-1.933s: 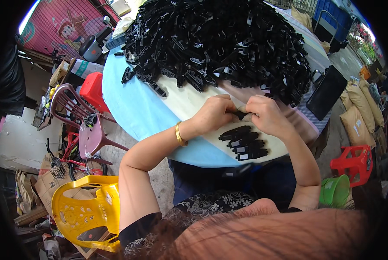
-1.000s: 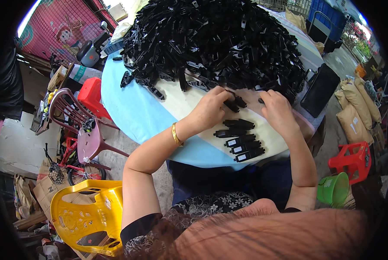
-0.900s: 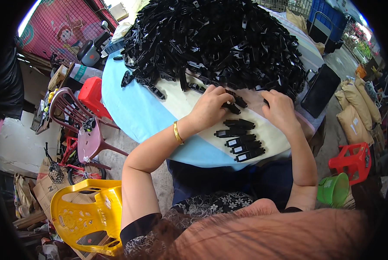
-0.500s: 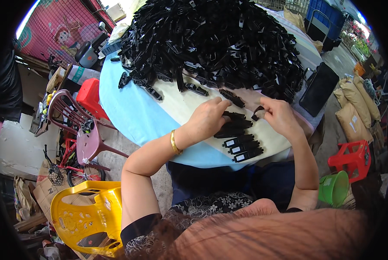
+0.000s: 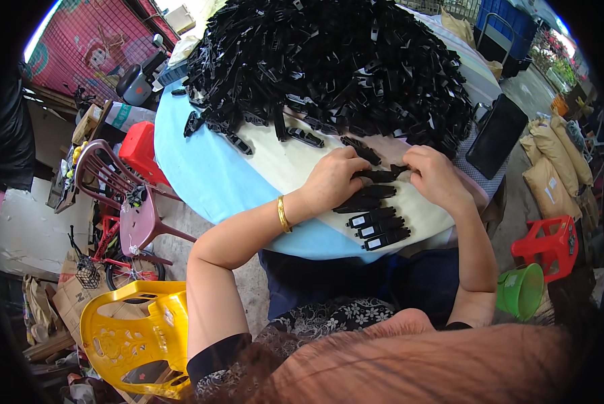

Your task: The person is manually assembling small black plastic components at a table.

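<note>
My left hand (image 5: 331, 179) is closed around the left end of a slim black plastic part (image 5: 380, 176) just above the cloth. At that part's right end, my right hand (image 5: 438, 178) pinches a small dark piece whose shape is mostly hidden by the fingers. Below my left hand lie more black parts in a column, the nearest ones (image 5: 377, 229) showing pale rectangular patches. Beyond both hands rises a large heap of similar black plastic parts (image 5: 335, 74). One loose black part (image 5: 361, 150) rests between the heap and my hands, with another (image 5: 306, 137) to its left.
A striped cloth (image 5: 201, 172) covers the round table. At its right edge lies a black phone-like slab (image 5: 496, 138). Around stand a yellow chair (image 5: 130, 337), a pink chair (image 5: 137, 219), a red stool (image 5: 546, 249), a green bucket (image 5: 519, 293) and brown sacks (image 5: 550, 185).
The small dark piece in my right hand has come left to meet the end of the held part. My left hand has shifted slightly right and raised that part.
</note>
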The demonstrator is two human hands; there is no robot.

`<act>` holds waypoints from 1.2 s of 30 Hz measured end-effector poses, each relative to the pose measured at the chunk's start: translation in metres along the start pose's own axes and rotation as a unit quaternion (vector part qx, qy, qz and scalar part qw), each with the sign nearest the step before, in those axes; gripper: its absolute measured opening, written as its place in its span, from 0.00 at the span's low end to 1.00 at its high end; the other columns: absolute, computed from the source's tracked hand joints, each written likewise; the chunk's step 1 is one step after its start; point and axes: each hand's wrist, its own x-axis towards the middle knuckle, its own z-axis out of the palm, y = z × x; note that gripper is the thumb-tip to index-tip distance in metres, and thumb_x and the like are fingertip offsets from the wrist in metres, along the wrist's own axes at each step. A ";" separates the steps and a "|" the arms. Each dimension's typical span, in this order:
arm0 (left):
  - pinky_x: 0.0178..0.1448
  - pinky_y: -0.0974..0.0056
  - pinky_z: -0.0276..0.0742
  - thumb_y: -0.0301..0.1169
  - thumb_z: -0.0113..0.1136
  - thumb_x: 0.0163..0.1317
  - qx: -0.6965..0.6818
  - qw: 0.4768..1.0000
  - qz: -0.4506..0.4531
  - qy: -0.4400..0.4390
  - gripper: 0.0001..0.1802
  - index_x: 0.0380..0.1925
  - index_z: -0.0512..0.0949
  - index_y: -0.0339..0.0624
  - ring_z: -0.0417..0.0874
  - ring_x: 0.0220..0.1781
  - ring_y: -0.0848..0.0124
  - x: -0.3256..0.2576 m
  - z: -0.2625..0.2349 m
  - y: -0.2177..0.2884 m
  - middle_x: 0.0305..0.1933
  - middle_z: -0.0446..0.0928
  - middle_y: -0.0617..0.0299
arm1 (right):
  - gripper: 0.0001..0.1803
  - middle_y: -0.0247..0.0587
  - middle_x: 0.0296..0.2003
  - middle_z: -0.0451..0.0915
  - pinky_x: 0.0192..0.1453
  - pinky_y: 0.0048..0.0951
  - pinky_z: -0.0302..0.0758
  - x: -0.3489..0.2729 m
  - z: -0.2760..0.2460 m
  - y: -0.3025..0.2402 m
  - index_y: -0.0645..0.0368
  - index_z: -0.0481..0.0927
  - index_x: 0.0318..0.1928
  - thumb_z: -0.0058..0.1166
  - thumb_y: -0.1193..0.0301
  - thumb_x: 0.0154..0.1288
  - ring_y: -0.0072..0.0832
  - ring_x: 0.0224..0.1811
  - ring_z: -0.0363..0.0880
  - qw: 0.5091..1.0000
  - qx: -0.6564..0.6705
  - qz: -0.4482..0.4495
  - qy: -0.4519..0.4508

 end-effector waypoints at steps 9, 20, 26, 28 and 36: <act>0.42 0.61 0.77 0.25 0.65 0.48 -0.038 0.998 -0.034 -0.022 0.13 0.36 0.81 0.35 0.80 0.36 0.57 0.000 -0.007 -0.001 0.36 0.76 0.53 | 0.08 0.41 0.30 0.75 0.41 0.37 0.74 0.004 0.002 -0.014 0.64 0.77 0.31 0.54 0.82 0.45 0.39 0.37 0.75 0.999 0.047 -0.021 0.009; 0.41 0.59 0.76 0.27 0.66 0.45 -0.089 0.993 -0.061 -0.038 0.10 0.30 0.82 0.37 0.79 0.36 0.55 0.007 -0.001 0.001 0.33 0.77 0.54 | 0.08 0.45 0.29 0.75 0.37 0.35 0.72 0.013 0.015 -0.012 0.69 0.76 0.28 0.51 0.86 0.42 0.40 0.34 0.76 0.990 0.134 -0.034 -0.003; 0.42 0.59 0.75 0.33 0.69 0.50 -0.125 0.972 -0.117 -0.160 0.18 0.40 0.79 0.38 0.78 0.35 0.59 0.020 -0.025 0.008 0.32 0.75 0.55 | 0.10 0.45 0.30 0.77 0.40 0.36 0.74 0.014 0.004 0.000 0.65 0.81 0.33 0.52 0.82 0.47 0.42 0.35 0.76 0.994 0.105 -0.006 -0.014; 0.49 0.59 0.73 0.35 0.69 0.49 -0.004 1.000 0.007 0.025 0.19 0.41 0.79 0.40 0.75 0.43 0.57 0.017 -0.021 -0.006 0.38 0.75 0.55 | 0.13 0.43 0.36 0.77 0.44 0.36 0.74 0.014 -0.004 0.004 0.61 0.82 0.38 0.54 0.80 0.49 0.40 0.39 0.75 0.993 -0.039 0.014 0.111; 0.51 0.58 0.72 0.23 0.58 0.47 0.073 0.995 0.069 0.027 0.08 0.31 0.76 0.41 0.73 0.45 0.56 0.017 -0.007 -0.024 0.41 0.74 0.55 | 0.22 0.37 0.41 0.77 0.49 0.37 0.73 0.020 -0.004 0.028 0.61 0.78 0.46 0.58 0.80 0.46 0.37 0.45 0.74 0.979 -0.175 0.070 0.075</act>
